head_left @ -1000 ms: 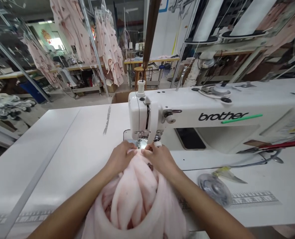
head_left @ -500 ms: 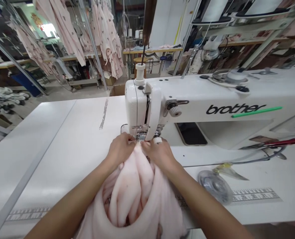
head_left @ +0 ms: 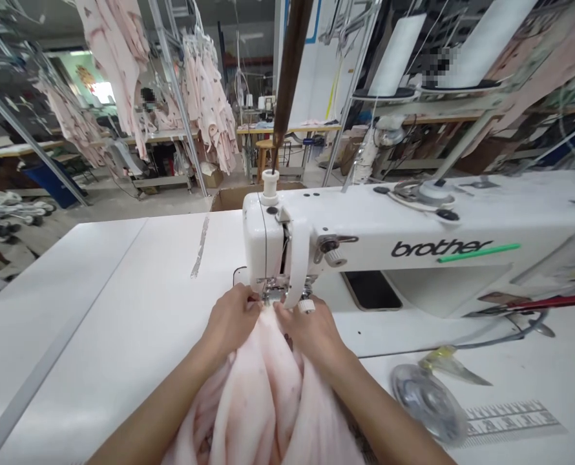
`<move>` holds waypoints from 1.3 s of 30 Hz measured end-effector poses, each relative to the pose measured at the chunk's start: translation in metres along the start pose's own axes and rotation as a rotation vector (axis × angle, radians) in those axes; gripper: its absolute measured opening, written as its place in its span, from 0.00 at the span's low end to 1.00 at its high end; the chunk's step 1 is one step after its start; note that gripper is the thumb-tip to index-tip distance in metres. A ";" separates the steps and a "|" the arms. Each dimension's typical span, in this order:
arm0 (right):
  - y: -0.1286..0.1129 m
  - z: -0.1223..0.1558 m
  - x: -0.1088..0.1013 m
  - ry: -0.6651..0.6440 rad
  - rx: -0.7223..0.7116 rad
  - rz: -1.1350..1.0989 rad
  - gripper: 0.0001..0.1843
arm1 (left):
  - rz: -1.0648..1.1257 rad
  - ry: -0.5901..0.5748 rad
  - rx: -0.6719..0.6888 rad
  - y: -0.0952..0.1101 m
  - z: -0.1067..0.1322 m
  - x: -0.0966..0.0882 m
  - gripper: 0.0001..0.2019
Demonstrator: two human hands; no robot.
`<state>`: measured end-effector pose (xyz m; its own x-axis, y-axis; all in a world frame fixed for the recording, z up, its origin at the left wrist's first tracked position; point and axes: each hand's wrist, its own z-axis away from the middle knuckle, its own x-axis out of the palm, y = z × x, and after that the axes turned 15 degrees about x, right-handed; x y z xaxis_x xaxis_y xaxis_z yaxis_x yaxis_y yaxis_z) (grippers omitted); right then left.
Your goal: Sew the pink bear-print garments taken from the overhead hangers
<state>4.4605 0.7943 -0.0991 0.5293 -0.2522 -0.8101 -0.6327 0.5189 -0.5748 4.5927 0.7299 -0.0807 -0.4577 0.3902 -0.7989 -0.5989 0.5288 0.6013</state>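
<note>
Bare left hand and bare right hand pinch soft, pale-pink printed fabric between closed fingers, its gathered end at the metal presser foot of a white Brother sewing machine.

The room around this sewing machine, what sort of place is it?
Probably a clothing workshop or factory: pink cloth lies at the needle end of a sewing machine, pink clothes hang in bunches behind it, and big white thread spools stand at upper right.
</note>
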 end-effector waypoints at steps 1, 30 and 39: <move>-0.001 0.001 -0.001 0.002 0.012 -0.005 0.08 | -0.002 0.005 -0.002 0.000 0.000 0.000 0.09; 0.002 -0.005 0.005 0.052 -0.016 0.021 0.05 | -0.079 0.098 -0.019 0.003 -0.004 0.005 0.06; 0.002 -0.008 0.013 0.121 -0.007 0.073 0.07 | -0.159 0.131 -0.023 0.001 -0.008 0.008 0.05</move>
<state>4.4619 0.7859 -0.1119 0.4095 -0.3106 -0.8578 -0.6712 0.5342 -0.5139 4.5830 0.7278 -0.0866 -0.4366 0.2011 -0.8769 -0.6848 0.5578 0.4689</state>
